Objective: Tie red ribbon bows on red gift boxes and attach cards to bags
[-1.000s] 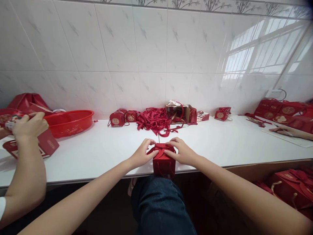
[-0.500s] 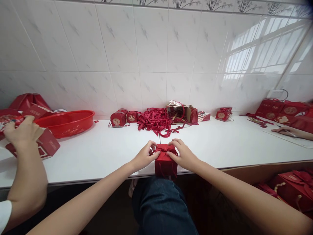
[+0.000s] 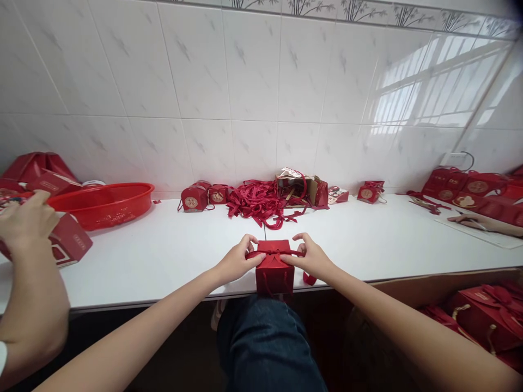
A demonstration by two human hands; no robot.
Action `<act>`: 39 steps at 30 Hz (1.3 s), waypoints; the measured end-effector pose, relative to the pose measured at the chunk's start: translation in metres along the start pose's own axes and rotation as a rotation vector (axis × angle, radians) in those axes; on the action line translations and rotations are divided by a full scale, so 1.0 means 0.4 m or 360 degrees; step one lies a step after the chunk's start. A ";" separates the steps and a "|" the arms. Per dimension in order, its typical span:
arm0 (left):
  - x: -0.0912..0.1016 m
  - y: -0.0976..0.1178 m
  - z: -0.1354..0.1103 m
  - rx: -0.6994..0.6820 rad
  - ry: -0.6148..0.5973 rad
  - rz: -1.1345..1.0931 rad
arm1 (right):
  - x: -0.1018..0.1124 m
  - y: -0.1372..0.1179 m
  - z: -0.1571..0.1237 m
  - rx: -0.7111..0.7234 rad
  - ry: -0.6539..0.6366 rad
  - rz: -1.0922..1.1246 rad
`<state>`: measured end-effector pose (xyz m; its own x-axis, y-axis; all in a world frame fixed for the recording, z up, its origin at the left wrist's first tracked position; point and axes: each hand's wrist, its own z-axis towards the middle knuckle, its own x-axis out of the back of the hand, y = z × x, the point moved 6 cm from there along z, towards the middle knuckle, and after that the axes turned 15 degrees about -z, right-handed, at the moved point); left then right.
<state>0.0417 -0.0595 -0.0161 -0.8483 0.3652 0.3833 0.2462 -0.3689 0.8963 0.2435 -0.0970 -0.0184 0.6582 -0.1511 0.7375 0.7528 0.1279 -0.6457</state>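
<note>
A small red gift box (image 3: 274,270) stands at the near edge of the white table (image 3: 171,256), above my knee. A red ribbon (image 3: 276,252) runs across its top. My left hand (image 3: 238,260) pinches the ribbon at the box's left top edge, fingers closed. My right hand (image 3: 309,258) pinches the ribbon on the right side, and a ribbon end hangs below it.
A heap of loose red ribbons (image 3: 258,201) and small red boxes (image 3: 195,197) lie along the tiled wall. A red plastic basin (image 3: 102,204) is at the left. Another person's hand (image 3: 25,223) holds red packaging there; a further hand (image 3: 469,220) rests far right. A carton of red boxes (image 3: 486,318) is at lower right.
My two hands have moved apart across the box top, drawing the ribbon out sideways. The person at the left has shifted their hand further left.
</note>
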 end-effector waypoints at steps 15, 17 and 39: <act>0.029 0.021 -0.007 0.0857 -0.0862 -0.0178 | 0.076 -0.014 -0.004 0.0493 0.0405 -0.0724; 0.009 0.058 -0.005 0.0756 -0.0787 -0.0426 | 0.085 -0.026 0.005 0.0421 0.0545 -0.0498; -0.072 0.119 -0.020 -0.0596 0.0063 0.0641 | -0.020 -0.119 0.051 -0.0036 -0.0397 0.0377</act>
<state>0.0741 -0.0942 0.0138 -0.7402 0.1028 0.6645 0.3773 -0.7545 0.5370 0.2025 -0.0817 0.0107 0.7973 0.1247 0.5906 0.5807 0.1085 -0.8069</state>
